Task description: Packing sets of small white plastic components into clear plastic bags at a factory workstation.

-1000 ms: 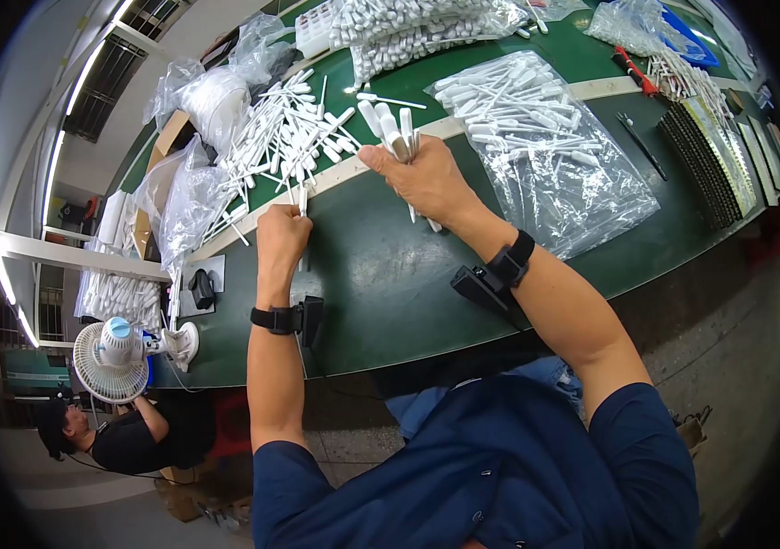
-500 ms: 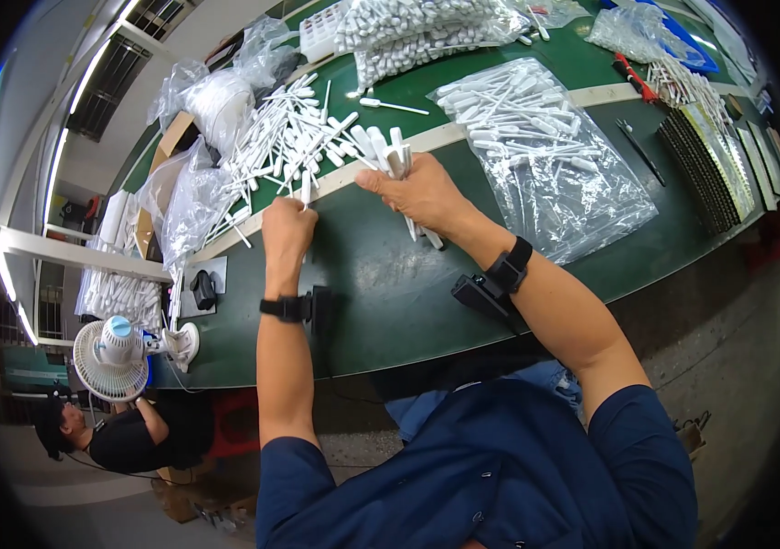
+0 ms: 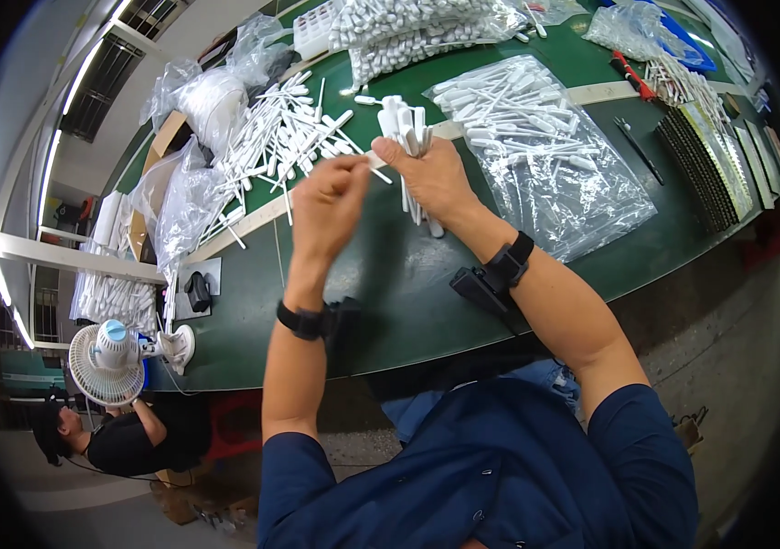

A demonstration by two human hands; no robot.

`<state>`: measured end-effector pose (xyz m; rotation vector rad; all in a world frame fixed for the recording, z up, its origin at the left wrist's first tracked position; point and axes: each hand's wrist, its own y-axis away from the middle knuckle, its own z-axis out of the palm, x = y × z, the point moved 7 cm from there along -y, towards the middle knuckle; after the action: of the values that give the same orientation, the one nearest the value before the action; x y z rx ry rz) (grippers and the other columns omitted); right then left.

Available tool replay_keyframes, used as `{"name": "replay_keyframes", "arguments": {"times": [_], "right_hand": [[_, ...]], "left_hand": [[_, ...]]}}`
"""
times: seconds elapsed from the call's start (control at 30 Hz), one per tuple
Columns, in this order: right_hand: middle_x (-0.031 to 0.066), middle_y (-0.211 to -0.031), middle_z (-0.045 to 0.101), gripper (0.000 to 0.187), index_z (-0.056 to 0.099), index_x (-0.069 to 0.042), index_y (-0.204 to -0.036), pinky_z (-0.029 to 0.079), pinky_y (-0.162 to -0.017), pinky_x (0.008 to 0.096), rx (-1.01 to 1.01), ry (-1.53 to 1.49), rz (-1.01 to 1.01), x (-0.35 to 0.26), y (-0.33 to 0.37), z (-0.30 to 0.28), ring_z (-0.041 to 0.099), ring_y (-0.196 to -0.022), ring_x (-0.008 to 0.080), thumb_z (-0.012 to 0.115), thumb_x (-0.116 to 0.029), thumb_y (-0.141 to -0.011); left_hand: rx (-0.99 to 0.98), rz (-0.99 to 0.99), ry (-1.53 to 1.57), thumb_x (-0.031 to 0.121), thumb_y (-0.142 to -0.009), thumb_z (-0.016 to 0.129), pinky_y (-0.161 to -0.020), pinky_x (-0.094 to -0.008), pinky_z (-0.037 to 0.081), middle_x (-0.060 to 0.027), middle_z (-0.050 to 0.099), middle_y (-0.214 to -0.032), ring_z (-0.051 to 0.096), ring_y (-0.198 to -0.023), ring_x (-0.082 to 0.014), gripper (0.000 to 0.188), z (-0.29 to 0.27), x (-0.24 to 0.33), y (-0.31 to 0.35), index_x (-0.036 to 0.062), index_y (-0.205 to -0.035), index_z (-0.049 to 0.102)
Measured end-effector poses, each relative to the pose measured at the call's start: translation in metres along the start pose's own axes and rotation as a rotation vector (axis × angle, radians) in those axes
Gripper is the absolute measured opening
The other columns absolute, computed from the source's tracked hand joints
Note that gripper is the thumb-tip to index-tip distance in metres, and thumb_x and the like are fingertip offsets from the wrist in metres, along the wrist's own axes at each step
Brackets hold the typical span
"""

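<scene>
A bundle of white plastic dropper pipettes (image 3: 402,123) stands in my right hand (image 3: 438,181), bulbs up, with stems showing below the fingers. My right thumb presses against the bundle's near side. Just left of it, my left hand (image 3: 328,206) is raised over the table with its fingers curled together; whatever they hold, if anything, cannot be made out. Beyond my left hand lies a loose heap of the same pipettes (image 3: 285,128). To the right of my right hand, a clear plastic bag (image 3: 573,206) lies flat with many pipettes inside.
Filled bags of pipettes (image 3: 417,50) are stacked at the far side of the green table (image 3: 390,311). Tweezers (image 3: 639,151) and dark ridged strips (image 3: 696,169) lie at the right. A white fan (image 3: 108,361) stands at the left edge, near a seated person (image 3: 125,439).
My left hand has moved right and up from the heap's near edge toward the bundle. The pipette seen in it before is no longer distinct. My right hand still holds its bundle, slightly shifted.
</scene>
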<state>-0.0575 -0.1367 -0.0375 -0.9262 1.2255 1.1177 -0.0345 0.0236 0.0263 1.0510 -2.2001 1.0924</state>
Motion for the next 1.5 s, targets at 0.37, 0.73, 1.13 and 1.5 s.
{"name": "replay_keyframes", "arguments": {"times": [0.37,0.73,1.13,1.5], "right_hand": [[0.0036,-0.079,0.068,0.037,0.064,-0.003,-0.116,0.051,-0.065,0.0282,0.060,0.209,-0.629,-0.013,0.008,0.014,0.062,-0.068,0.0102,0.077,-0.028,-0.092],[0.0027,-0.068,0.063,0.036,0.068,-0.003,-0.087,0.046,-0.057,0.0280,-0.028,-0.019,-0.136,0.001,-0.002,0.009,0.059,-0.062,0.0109,0.080,-0.037,-0.090],[-0.0003,-0.079,0.067,0.031,0.072,-0.002,-0.094,0.046,-0.061,0.0259,-0.071,-0.270,-0.108,-0.002,-0.002,0.009,0.059,-0.071,0.0062,0.079,-0.033,-0.093],[0.0011,-0.076,0.066,0.022,0.071,-0.001,-0.096,0.047,-0.061,0.0264,-0.048,0.145,-0.570,-0.009,0.003,0.011,0.060,-0.067,0.0078,0.075,-0.023,-0.095]], "left_hand": [[-0.266,0.017,-1.138,0.009,-0.091,0.055,-0.088,-0.0464,0.053,-0.0227,0.063,-0.110,0.062,-0.104,-0.0410,0.020,-0.009,-0.137,-0.051,-0.0022,-0.094,0.072],[-0.170,0.007,-0.852,0.003,-0.091,0.052,-0.083,-0.0466,0.052,-0.0213,0.061,-0.103,0.061,-0.098,-0.0404,0.015,-0.007,-0.103,-0.029,-0.0035,-0.093,0.066],[-0.066,0.251,-0.248,0.008,-0.098,0.055,-0.080,-0.0444,0.050,-0.0184,0.063,-0.106,0.060,-0.097,-0.0383,0.017,0.038,0.030,0.018,-0.0013,-0.105,0.067],[-0.075,-0.337,-0.576,0.031,-0.096,0.059,-0.081,-0.0467,0.054,-0.0262,0.072,-0.093,0.068,-0.087,-0.0439,0.038,-0.009,-0.119,-0.063,-0.0050,-0.095,0.071]]}}
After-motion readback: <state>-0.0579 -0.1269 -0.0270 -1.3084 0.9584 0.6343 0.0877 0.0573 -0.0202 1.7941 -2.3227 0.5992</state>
